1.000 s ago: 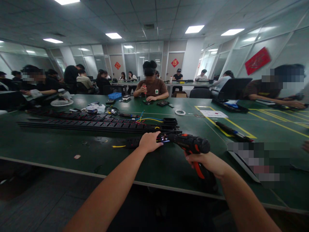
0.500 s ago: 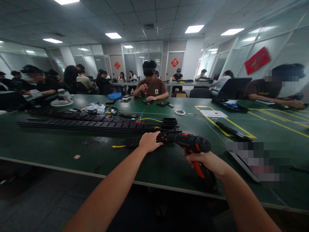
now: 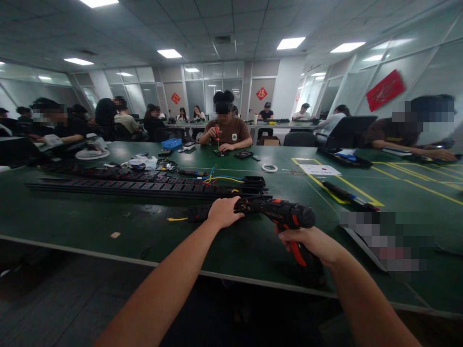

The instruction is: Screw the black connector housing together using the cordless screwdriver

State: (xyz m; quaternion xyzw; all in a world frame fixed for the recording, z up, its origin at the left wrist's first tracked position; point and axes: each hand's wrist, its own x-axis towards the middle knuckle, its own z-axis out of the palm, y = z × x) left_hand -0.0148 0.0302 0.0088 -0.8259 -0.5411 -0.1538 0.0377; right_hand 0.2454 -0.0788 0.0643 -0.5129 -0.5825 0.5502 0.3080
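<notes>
My right hand (image 3: 304,238) is wrapped round the handle of a black and orange cordless drill (image 3: 287,212), its front end pointing left. The drill's tip meets a short black strip-like part (image 3: 198,213) on the green table; the exact contact point is too dark to make out. Closed over that part, my left hand (image 3: 224,212) grips it from above just left of the drill. A yellow wire (image 3: 178,219) sticks out of the part's left end. Right behind my hands lies a long black power strip (image 3: 144,188) with a row of sockets.
Blue and yellow wires (image 3: 224,179) lie behind the long strip. Farther right are a white ring (image 3: 269,167), a black pen-shaped tool (image 3: 347,195) and a paper sheet (image 3: 320,170). A co-worker (image 3: 227,127) across the table holds a red screwdriver (image 3: 217,135); others sit around.
</notes>
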